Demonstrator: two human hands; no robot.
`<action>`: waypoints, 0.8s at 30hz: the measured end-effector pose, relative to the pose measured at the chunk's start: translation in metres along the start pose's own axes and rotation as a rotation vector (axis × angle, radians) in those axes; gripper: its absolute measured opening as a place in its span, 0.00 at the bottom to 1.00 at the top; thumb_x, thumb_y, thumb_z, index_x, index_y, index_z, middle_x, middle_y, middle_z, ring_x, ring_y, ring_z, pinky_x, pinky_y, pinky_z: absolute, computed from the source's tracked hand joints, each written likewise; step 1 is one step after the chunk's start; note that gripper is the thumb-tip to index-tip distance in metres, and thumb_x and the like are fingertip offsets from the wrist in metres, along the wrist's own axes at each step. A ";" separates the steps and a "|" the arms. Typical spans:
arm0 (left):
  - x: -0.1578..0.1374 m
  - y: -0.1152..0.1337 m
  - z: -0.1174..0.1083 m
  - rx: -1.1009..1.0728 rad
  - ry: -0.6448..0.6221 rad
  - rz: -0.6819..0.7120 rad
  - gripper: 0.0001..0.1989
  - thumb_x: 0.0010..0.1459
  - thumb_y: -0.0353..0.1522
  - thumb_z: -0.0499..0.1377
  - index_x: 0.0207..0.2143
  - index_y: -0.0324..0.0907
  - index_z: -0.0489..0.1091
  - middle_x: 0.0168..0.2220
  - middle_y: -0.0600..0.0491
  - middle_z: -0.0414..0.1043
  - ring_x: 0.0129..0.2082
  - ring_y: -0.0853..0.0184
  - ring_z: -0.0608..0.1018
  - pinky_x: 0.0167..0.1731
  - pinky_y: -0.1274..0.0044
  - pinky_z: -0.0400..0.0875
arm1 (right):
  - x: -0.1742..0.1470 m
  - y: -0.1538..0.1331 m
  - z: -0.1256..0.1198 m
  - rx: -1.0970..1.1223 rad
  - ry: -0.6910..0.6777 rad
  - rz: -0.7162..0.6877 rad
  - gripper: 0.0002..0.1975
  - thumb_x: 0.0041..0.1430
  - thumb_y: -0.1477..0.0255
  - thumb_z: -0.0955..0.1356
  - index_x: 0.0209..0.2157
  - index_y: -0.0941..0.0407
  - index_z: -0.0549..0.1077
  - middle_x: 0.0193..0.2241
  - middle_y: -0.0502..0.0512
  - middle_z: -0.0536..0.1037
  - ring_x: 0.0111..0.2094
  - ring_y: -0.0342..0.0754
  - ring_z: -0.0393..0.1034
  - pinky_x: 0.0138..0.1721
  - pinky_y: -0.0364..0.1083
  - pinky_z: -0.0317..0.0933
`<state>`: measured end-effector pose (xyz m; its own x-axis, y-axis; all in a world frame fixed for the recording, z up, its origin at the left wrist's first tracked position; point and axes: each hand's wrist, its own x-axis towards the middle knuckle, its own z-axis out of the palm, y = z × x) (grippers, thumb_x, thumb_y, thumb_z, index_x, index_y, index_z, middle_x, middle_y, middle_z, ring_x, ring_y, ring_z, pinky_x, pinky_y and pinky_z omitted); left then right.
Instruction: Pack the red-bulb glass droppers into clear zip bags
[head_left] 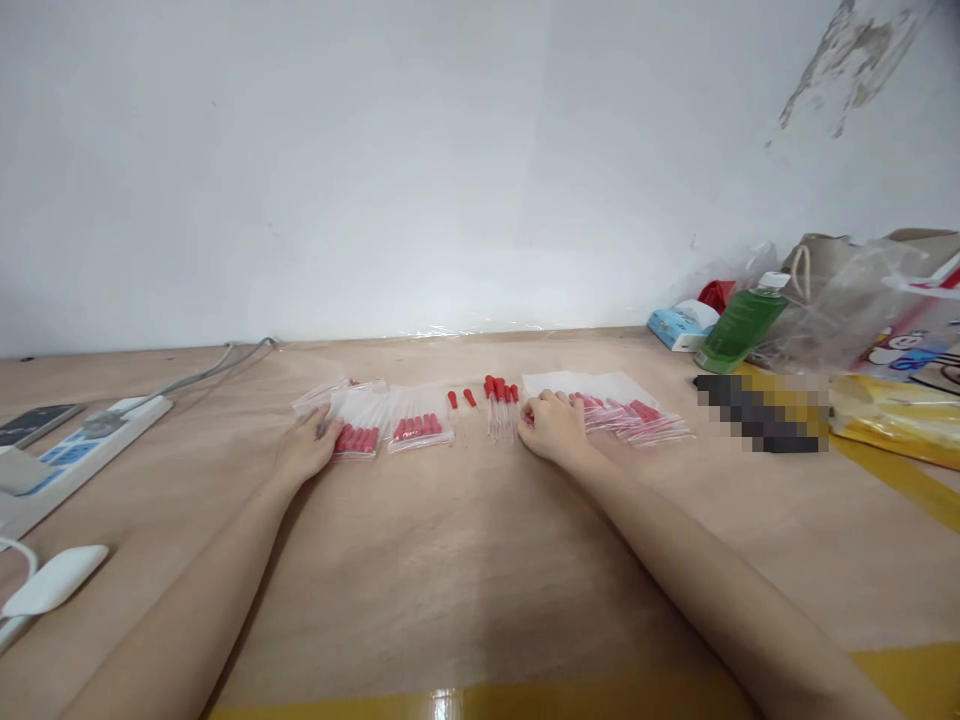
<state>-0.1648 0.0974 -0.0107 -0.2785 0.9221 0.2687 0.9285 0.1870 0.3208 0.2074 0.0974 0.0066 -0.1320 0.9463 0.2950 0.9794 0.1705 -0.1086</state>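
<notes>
My left hand [306, 442] rests at the left edge of a clear zip bag [360, 408] that holds several red rubber bulbs, its fingers stretched along the bag's side. Another zip bag [420, 430] with a row of red bulbs lies just right of it. Loose droppers [499, 392] with red bulbs and thin clear stems sit bunched in the middle, and two single droppers [469, 398] lie to their left. My right hand [556, 425] is curled beside the bunch, fingertips close to the stems; what lies under them is hidden. A pile of filled zip bags [637, 415] spreads right of this hand.
A white power strip [82, 455], a dark phone-like slab [34, 425] and a white plug [60, 580] lie at left. At right are a tissue pack [682, 325], a green bottle [742, 322], plastic bags [832, 310] and a yellow package [900, 415]. A wall stands behind.
</notes>
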 end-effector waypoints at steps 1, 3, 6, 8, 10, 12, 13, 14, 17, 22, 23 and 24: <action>0.001 -0.003 0.001 -0.008 -0.021 -0.006 0.26 0.58 0.42 0.47 0.53 0.35 0.63 0.55 0.44 0.61 0.54 0.57 0.64 0.53 0.69 0.58 | 0.000 0.001 -0.001 -0.005 0.000 0.025 0.14 0.51 0.68 0.60 0.35 0.57 0.72 0.38 0.61 0.72 0.41 0.55 0.61 0.44 0.54 0.45; 0.001 -0.006 0.003 -0.020 -0.046 -0.015 0.24 0.57 0.43 0.47 0.49 0.38 0.67 0.53 0.46 0.65 0.53 0.58 0.66 0.52 0.71 0.59 | -0.002 0.001 -0.001 -0.033 0.008 0.065 0.15 0.51 0.68 0.60 0.36 0.59 0.72 0.39 0.62 0.71 0.41 0.56 0.61 0.43 0.55 0.46; 0.000 -0.004 0.004 -0.032 -0.033 -0.032 0.20 0.57 0.42 0.47 0.43 0.42 0.72 0.50 0.50 0.68 0.52 0.58 0.67 0.51 0.72 0.61 | -0.003 -0.004 0.003 -0.086 0.045 0.078 0.16 0.52 0.69 0.60 0.38 0.62 0.71 0.39 0.65 0.70 0.42 0.58 0.60 0.42 0.56 0.46; -0.001 -0.003 0.004 -0.039 -0.008 -0.064 0.19 0.57 0.41 0.47 0.41 0.43 0.72 0.46 0.50 0.71 0.48 0.56 0.71 0.46 0.70 0.64 | -0.002 -0.008 0.007 -0.103 0.069 0.067 0.16 0.53 0.70 0.59 0.38 0.62 0.72 0.39 0.66 0.70 0.42 0.58 0.59 0.42 0.57 0.46; -0.002 -0.003 0.002 -0.043 0.035 -0.111 0.19 0.57 0.41 0.47 0.43 0.42 0.72 0.42 0.47 0.72 0.44 0.55 0.73 0.43 0.68 0.66 | -0.002 -0.011 0.012 -0.108 0.087 0.060 0.15 0.53 0.72 0.59 0.36 0.63 0.72 0.38 0.67 0.70 0.42 0.58 0.59 0.42 0.58 0.46; -0.003 -0.004 0.000 -0.044 0.101 -0.158 0.20 0.57 0.39 0.48 0.45 0.38 0.69 0.44 0.43 0.70 0.47 0.53 0.70 0.46 0.65 0.63 | -0.001 -0.012 0.015 -0.107 0.105 0.072 0.15 0.54 0.72 0.59 0.35 0.63 0.73 0.37 0.67 0.70 0.41 0.58 0.59 0.42 0.58 0.46; -0.002 -0.004 -0.001 -0.045 0.134 -0.179 0.21 0.56 0.39 0.50 0.46 0.37 0.68 0.46 0.41 0.68 0.50 0.51 0.67 0.48 0.64 0.60 | -0.001 -0.012 0.016 -0.103 0.115 0.078 0.15 0.54 0.72 0.59 0.35 0.63 0.73 0.37 0.66 0.70 0.41 0.58 0.59 0.42 0.58 0.46; -0.001 -0.005 -0.002 -0.048 0.163 -0.198 0.22 0.55 0.40 0.51 0.47 0.35 0.66 0.49 0.39 0.65 0.53 0.50 0.64 0.50 0.62 0.58 | -0.002 -0.011 0.017 -0.096 0.124 0.082 0.15 0.54 0.72 0.58 0.35 0.63 0.72 0.37 0.66 0.70 0.41 0.58 0.59 0.42 0.58 0.46; 0.009 -0.007 -0.005 -0.077 0.197 -0.266 0.29 0.52 0.44 0.55 0.49 0.30 0.62 0.50 0.35 0.63 0.53 0.46 0.62 0.48 0.59 0.59 | -0.004 -0.009 0.018 -0.059 0.169 0.099 0.16 0.56 0.71 0.57 0.34 0.63 0.72 0.36 0.66 0.70 0.40 0.58 0.59 0.41 0.57 0.46; 0.035 -0.006 -0.005 -0.087 0.196 -0.405 0.46 0.42 0.53 0.59 0.49 0.23 0.55 0.45 0.30 0.65 0.44 0.43 0.69 0.37 0.58 0.65 | -0.008 -0.003 0.016 0.029 0.327 0.144 0.15 0.58 0.70 0.56 0.31 0.61 0.71 0.35 0.64 0.71 0.40 0.56 0.60 0.41 0.54 0.46; 0.039 -0.005 -0.004 -0.082 0.190 -0.411 0.44 0.39 0.54 0.60 0.46 0.24 0.58 0.42 0.32 0.67 0.42 0.44 0.70 0.35 0.59 0.66 | -0.010 -0.001 0.015 0.049 0.351 0.133 0.15 0.58 0.70 0.56 0.31 0.60 0.70 0.34 0.63 0.72 0.39 0.55 0.60 0.41 0.53 0.46; 0.043 -0.004 -0.003 -0.077 0.176 -0.404 0.41 0.37 0.53 0.61 0.42 0.26 0.61 0.39 0.35 0.69 0.40 0.46 0.71 0.34 0.60 0.66 | -0.012 0.001 0.014 0.067 0.368 0.116 0.14 0.58 0.69 0.56 0.30 0.60 0.70 0.34 0.62 0.72 0.38 0.54 0.60 0.41 0.53 0.45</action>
<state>-0.1818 0.1354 0.0024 -0.6591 0.7070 0.2563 0.7173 0.4886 0.4968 0.2074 0.0902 -0.0103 0.0549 0.8009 0.5963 0.9709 0.0967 -0.2193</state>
